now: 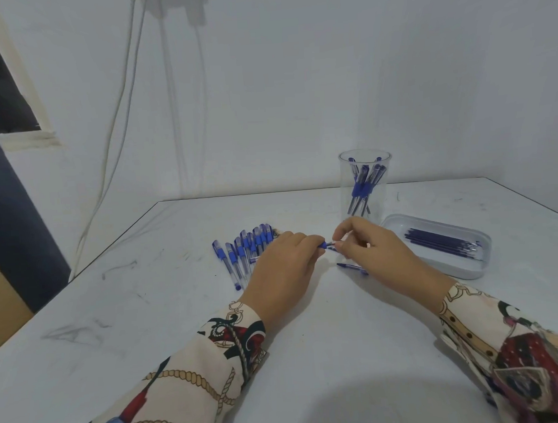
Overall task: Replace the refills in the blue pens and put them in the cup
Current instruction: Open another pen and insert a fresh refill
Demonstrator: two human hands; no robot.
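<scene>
Above white table (pixel 312 356), both hands' fingers (pixel 309 242) curl, pinching one blue pen (pixel 326 245) between them.

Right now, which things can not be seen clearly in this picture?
- Head view: the pen between the left hand and right hand is mostly covered by fingers, so its state is unclear.
- Pens behind the left hand in the row of pens: count hidden.
- Refills in the tray: too small to count.
</scene>
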